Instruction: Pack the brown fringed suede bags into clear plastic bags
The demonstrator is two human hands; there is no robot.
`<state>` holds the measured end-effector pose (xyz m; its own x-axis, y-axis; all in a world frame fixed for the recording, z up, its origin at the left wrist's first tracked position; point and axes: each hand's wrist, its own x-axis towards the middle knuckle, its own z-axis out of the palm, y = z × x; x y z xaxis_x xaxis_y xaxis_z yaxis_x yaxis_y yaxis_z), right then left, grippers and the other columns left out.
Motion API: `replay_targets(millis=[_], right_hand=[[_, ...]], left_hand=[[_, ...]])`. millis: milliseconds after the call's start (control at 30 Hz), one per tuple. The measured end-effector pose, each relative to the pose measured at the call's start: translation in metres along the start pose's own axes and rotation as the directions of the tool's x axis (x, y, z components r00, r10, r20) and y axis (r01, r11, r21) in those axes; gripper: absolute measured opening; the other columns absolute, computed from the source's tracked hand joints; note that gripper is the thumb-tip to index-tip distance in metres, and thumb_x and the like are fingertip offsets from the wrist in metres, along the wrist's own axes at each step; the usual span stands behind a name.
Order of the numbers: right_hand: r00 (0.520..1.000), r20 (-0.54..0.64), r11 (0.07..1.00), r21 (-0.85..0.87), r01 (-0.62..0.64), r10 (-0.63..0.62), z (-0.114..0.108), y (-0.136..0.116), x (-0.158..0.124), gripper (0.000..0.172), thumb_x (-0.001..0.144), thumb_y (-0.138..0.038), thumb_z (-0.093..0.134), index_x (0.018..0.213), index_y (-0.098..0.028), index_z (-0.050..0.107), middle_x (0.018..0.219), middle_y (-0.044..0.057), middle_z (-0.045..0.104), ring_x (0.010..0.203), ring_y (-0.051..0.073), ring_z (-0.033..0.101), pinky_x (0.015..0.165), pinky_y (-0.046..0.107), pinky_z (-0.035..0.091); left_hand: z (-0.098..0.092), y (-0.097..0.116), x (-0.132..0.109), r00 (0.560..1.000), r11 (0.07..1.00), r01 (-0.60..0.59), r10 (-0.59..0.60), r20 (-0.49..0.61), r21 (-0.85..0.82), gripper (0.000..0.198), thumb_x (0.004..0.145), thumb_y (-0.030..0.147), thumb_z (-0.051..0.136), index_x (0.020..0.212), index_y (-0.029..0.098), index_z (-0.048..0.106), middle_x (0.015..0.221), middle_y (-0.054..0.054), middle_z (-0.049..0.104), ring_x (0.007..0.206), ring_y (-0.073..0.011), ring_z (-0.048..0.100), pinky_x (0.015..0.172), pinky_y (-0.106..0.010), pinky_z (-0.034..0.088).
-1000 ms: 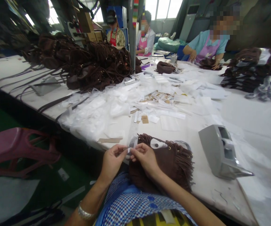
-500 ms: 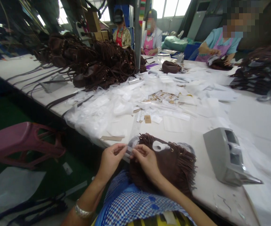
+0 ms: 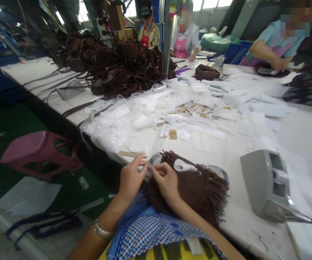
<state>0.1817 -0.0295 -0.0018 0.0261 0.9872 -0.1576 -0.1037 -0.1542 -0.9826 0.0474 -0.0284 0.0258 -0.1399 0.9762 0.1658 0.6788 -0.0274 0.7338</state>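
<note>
A dark brown fringed bag (image 3: 190,191) lies at the table's near edge, against my apron. It has brass-coloured eyelets, and a white paper-like piece (image 3: 183,165) sits on its top. Clear plastic (image 3: 155,159) covers a part at the bag's left end. There my left hand (image 3: 133,177) and my right hand (image 3: 166,181) meet fingertip to fingertip, both pinched closed on a small clear plastic strip. Most of the strip is hidden by the fingers. My right wrist passes over the bag's front.
A grey tape dispenser (image 3: 267,187) stands to the right. White wrapping sheets (image 3: 134,119) cover the table's middle. Behind them rises a heap of brown bags (image 3: 118,68) beside a metal post (image 3: 167,39). A pink stool (image 3: 28,151) stands on the left. Several co-workers sit across the table.
My hands have come closer together, and the clear strip that showed between them is now mostly covered. My view has turned slightly left. The co-worker at right has moved their hands together.
</note>
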Motion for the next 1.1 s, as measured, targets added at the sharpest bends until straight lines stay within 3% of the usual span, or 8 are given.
replay_targets(millis=[200, 333, 433, 633, 800, 967, 1100], right_hand=[[0.994, -0.083, 0.997, -0.013, 0.075, -0.076, -0.001, 0.008, 0.006, 0.027, 0.08, -0.043, 0.07, 0.076, -0.019, 0.058, 0.071, 0.001, 0.066, 0.066, 0.016, 0.064, 0.061, 0.025, 0.051], [0.99, -0.122, 0.997, 0.024, 0.072, -0.068, -0.001, 0.007, 0.008, 0.026, 0.079, -0.041, 0.071, 0.075, -0.018, 0.058, 0.07, 0.001, 0.065, 0.065, 0.015, 0.063, 0.061, 0.024, 0.05], [0.989, -0.134, 0.995, 0.078, 0.067, -0.057, -0.002, 0.007, 0.009, 0.026, 0.077, -0.04, 0.072, 0.074, -0.018, 0.058, 0.069, 0.002, 0.066, 0.066, 0.016, 0.064, 0.063, 0.026, 0.052], [0.994, -0.092, 0.984, 0.163, 0.069, -0.054, -0.004, 0.008, 0.009, 0.022, 0.078, -0.038, 0.07, 0.076, -0.018, 0.062, 0.075, 0.004, 0.07, 0.073, 0.018, 0.066, 0.07, 0.029, 0.053], [0.994, -0.103, 0.985, 0.161, 0.063, -0.046, -0.006, 0.006, 0.009, 0.025, 0.077, -0.04, 0.072, 0.078, -0.018, 0.06, 0.075, 0.004, 0.069, 0.072, 0.019, 0.066, 0.068, 0.029, 0.053], [0.992, -0.12, 0.981, 0.183, 0.07, -0.048, -0.005, 0.002, 0.009, 0.029, 0.075, -0.04, 0.075, 0.079, -0.018, 0.058, 0.074, 0.002, 0.066, 0.07, 0.017, 0.065, 0.066, 0.026, 0.051], [0.996, -0.079, 0.964, 0.261, 0.052, -0.032, -0.006, -0.003, 0.008, 0.027, 0.076, -0.039, 0.075, 0.08, -0.018, 0.058, 0.073, 0.0, 0.065, 0.067, 0.015, 0.063, 0.065, 0.025, 0.05]], left_hand=[[0.017, 0.007, 0.0, 0.982, 0.952, -0.162, 0.182, -0.056, 0.26, 0.027, 0.089, 0.023, 0.055, 0.112, 0.022, 0.07, 0.103, -0.008, 0.076, 0.092, -0.0247, 0.07, 0.087, -0.031, 0.048], [0.023, 0.011, -0.003, 0.979, 0.927, -0.174, 0.198, -0.042, 0.331, 0.035, 0.092, 0.025, 0.052, 0.124, 0.022, 0.067, 0.101, -0.01, 0.076, 0.088, -0.0249, 0.07, 0.086, -0.031, 0.048], [0.025, 0.016, -0.008, 0.98, 0.937, -0.179, 0.198, -0.034, 0.3, 0.039, 0.094, 0.024, 0.049, 0.131, 0.024, 0.062, 0.102, -0.01, 0.076, 0.086, -0.0236, 0.07, 0.087, -0.03, 0.048], [0.029, 0.025, -0.023, 0.964, 0.948, -0.265, 0.262, 0.038, 0.176, 0.057, 0.091, 0.013, 0.045, 0.146, 0.025, 0.044, 0.136, -0.007, 0.06, 0.116, -0.0246, 0.063, 0.102, -0.034, 0.045], [0.025, 0.028, -0.028, 0.944, 0.932, -0.33, 0.322, 0.076, 0.151, 0.066, 0.089, 0.009, 0.045, 0.151, 0.027, 0.033, 0.144, -0.006, 0.053, 0.123, -0.0254, 0.058, 0.106, -0.037, 0.044], [0.017, 0.03, -0.029, 0.966, 0.957, -0.259, 0.253, 0.061, 0.131, 0.06, 0.093, 0.018, 0.047, 0.151, 0.026, 0.034, 0.134, -0.009, 0.062, 0.11, -0.0268, 0.066, 0.095, -0.037, 0.049], [0.006, 0.027, -0.017, 0.997, 0.997, -0.073, 0.073, 0.04, -0.005, 0.061, 0.092, 0.031, 0.055, 0.149, 0.028, 0.036, 0.114, -0.007, 0.073, 0.101, -0.0254, 0.07, 0.085, -0.034, 0.053]])
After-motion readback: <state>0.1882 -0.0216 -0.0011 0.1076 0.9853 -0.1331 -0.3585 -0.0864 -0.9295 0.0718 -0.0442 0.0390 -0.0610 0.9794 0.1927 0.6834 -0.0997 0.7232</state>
